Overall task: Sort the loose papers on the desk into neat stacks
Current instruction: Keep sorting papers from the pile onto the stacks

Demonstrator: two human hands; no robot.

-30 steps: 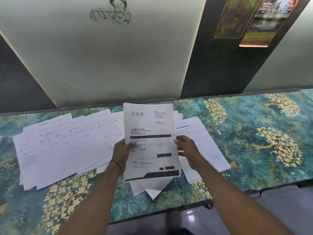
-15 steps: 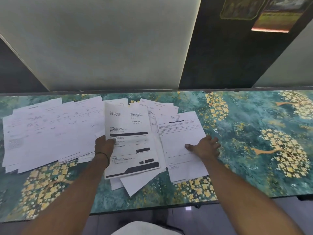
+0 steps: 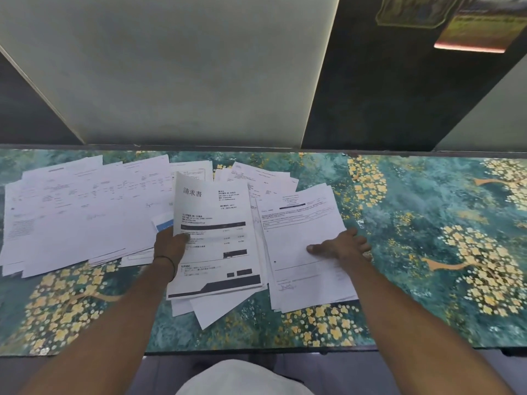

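Item 1: invoice sheet [image 3: 214, 238], pinched in my left hand [image 3: 171, 246]; lay squarely. Right hand [image 3: 340, 248] flat, fingers spread, steadying right stack [image 3: 302, 223], seemingly gripping nothing.

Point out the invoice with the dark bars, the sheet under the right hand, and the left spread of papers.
invoice [image 3: 216, 218], head view, middle of the page.
sheet [image 3: 296, 240], head view, blank area beside the thumb.
left spread [image 3: 77, 212], head view, middle of the top sheets.
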